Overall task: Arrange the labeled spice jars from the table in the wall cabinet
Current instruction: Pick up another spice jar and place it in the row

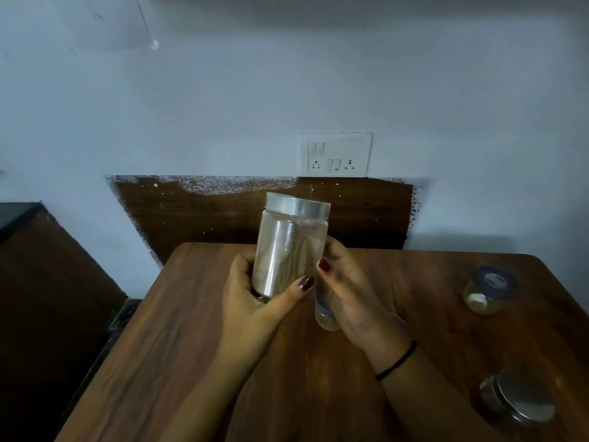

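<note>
I see both hands lifted over the wooden worktop (197, 339), sharing one tall clear jar (291, 247) between them. My left hand (255, 295) is wrapped round the jar's lower part, thumb laid across the front and fingers curled behind. My right hand (347, 288) grasps the jar's right side, thumb tip pressed to the glass near the left thumb. The jar is held off the worktop and tilts slightly to the right, and its flat silver lid (298, 204) is on. Through the glass I make out pale brownish contents in the lower and middle part. The view is too blurred for me to say what they are.

Just below and behind my right hand a small jar (325, 319) stands on the worktop, mostly hidden by the palm. I can see yellowish contents and the edge of a dark lid. Well to the right, near the worktop's far right corner, a second small jar (487, 290) stands alone. It has a dark lid with a pale patch I cannot read, and it holds something yellowish too. At the near right edge a squat clear jar (516, 400) sits under a wide steel lid, and its contents are not visible to me.

A black band (396, 362) circles my right wrist. On the pale wall behind, a switch and socket plate (336, 156) sits above a dark wood panel (223, 212).
</note>
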Available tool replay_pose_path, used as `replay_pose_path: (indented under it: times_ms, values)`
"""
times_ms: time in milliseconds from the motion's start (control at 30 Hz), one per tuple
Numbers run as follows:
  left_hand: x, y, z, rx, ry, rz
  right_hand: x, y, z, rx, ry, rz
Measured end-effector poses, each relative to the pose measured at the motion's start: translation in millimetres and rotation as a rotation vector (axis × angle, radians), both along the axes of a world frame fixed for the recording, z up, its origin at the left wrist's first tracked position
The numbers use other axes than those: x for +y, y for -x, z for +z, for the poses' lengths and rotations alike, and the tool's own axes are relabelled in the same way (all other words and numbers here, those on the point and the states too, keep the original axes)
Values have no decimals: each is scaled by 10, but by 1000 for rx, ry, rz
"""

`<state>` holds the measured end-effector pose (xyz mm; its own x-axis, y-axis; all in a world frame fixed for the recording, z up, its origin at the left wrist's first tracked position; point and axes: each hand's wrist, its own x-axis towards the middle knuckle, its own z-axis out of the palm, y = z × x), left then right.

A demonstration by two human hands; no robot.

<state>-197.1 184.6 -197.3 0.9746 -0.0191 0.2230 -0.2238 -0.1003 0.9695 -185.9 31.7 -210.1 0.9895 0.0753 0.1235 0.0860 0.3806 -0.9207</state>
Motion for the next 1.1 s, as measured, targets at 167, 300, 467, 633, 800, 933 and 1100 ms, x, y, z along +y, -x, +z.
replay_pose_path:
  times_ms: [167, 300, 467, 633, 800, 933, 1100]
  values:
    - [49, -63, -122, -92, -192, 159, 167, -74, -78, 22, 25, -61]
    - [48, -86, -166, -90, -138, 61, 109, -86, -92, 34, -7, -79]
    - [49, -138, -84, 117, 154, -119, -35, -137, -80, 23, -85, -96]
    - [11, -182, -71, 331, 250, -364, -22, -152, -115, 31, -100, -84]
    - [-67, -223, -54, 382, 318, -411, -129, -211, -109, -12, -41, -142]
    - [-136, -247, -68, 313, 194, -403, -244, -250, -98, -45, 57, -199]
    - [-280, -275, -110, 130, 121, -298, -321, -264, -77, -70, 216, -192]
